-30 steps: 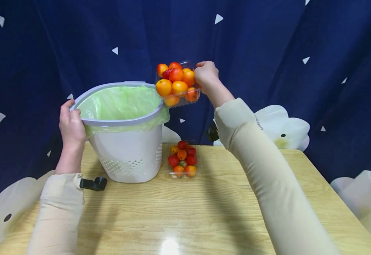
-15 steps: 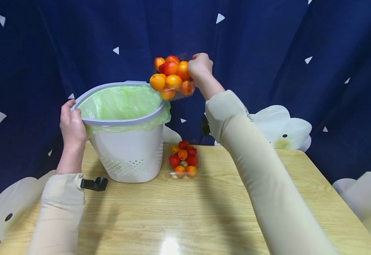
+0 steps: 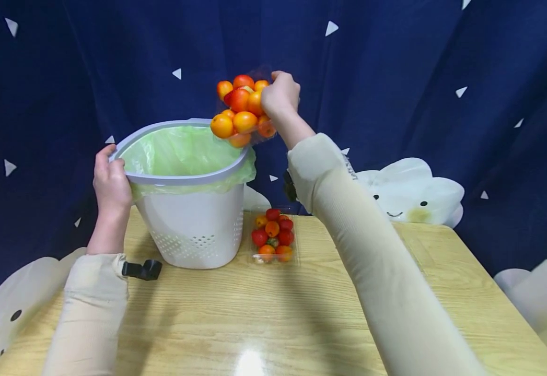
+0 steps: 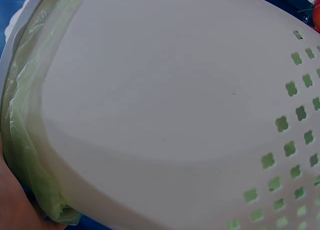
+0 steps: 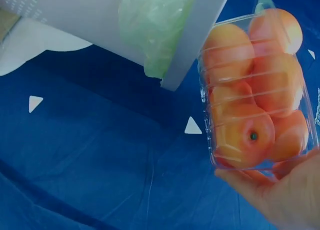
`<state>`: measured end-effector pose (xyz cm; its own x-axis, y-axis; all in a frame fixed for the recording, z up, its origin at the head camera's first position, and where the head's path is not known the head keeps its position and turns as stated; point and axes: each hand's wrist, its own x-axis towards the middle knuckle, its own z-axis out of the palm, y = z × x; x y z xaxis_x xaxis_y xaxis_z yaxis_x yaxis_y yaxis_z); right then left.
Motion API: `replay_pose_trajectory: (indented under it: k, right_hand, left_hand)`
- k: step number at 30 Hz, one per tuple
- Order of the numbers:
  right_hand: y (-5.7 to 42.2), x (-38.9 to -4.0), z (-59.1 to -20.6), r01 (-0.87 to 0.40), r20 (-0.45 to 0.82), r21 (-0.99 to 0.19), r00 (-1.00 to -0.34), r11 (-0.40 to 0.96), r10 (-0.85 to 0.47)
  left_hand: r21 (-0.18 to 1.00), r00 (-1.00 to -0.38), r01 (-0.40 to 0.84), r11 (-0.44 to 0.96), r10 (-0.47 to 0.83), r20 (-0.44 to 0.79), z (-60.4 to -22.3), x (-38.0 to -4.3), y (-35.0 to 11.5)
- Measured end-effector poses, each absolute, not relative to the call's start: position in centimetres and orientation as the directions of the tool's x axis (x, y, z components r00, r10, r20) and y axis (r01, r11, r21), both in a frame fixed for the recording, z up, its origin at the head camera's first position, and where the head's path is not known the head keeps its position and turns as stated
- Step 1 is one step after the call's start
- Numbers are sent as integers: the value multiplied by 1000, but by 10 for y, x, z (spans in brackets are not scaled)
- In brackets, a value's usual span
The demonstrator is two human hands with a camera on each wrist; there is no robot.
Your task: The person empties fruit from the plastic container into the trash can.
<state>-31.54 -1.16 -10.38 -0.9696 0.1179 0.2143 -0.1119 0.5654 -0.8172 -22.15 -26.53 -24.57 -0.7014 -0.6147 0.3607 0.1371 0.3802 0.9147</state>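
Note:
My left hand (image 3: 112,183) grips the left rim of a white perforated bin (image 3: 190,219) with a grey rim, its thumb on the near side. A green plastic bag (image 3: 174,151) lines the bin and folds over the rim. In the left wrist view the bin's wall (image 4: 165,89) fills most of the picture. My right hand (image 3: 281,96) holds a clear plastic punnet (image 5: 260,89) of orange and red fruit (image 3: 245,121) by its right end. Tilted toward the bin, the punnet hangs over the right rim. A bit of a red strawberry shows among the fruit.
A second clear punnet (image 3: 273,237) of strawberries and small orange fruit stands on the wooden table (image 3: 235,313), right of the bin. Behind hangs a dark blue curtain (image 3: 395,78) with white triangles. White cloud-shaped panels (image 3: 414,193) border the table.
My right hand has moved left and slightly up with the punnet, bringing it further over the bin's right rim. My left hand keeps its grip on the rim.

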Motion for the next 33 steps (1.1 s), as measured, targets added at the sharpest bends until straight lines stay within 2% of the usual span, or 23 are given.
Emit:
replay_pose_trajectory:
  k: [10, 26, 33]
  right_hand:
    - [-28, -316, -107, -153, 251, -814, -962, 560, 103]
    - [-27, -331, -120, -343, 378, -826, -926, 447, -12]
    - [-28, -332, -127, -455, 446, -794, -887, 403, -123]
  left_hand:
    - [916, -700, 147, 373, -616, 363, -244, -222, -263]
    - [917, -701, 156, 368, -613, 365, -243, -223, -259]
    - [918, -706, 147, 370, -611, 359, -244, -222, -259]
